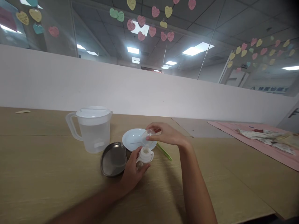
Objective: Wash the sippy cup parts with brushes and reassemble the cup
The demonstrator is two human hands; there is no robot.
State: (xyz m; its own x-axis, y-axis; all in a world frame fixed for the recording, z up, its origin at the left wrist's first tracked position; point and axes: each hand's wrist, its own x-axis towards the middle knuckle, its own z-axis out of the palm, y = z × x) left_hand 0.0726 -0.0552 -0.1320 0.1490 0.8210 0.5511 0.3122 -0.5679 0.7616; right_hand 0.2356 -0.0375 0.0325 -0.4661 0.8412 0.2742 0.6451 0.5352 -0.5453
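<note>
My left hand [133, 172] is wrapped round a baby bottle [145, 156] with a white collar and side handles, its nipple end facing up. Just above it, my right hand [166, 133] pinches a clear dome-shaped cap [146, 138] between thumb and fingers. The cap's lower edge is close to the bottle's top; whether they touch I cannot tell. Behind both hands lies a white plate [130, 137], partly covered by them. A round metal dish [114, 160] sits left of my left hand. A thin green-handled item [165, 152] rests beneath my right wrist.
A lidded clear pitcher [95, 137] holding liquid stands at the back left. A small flat wooden piece [22, 111] lies at the far left. On the right, a pink cloth [257, 146] bears several packets. A white wall [140, 93] borders the table's back.
</note>
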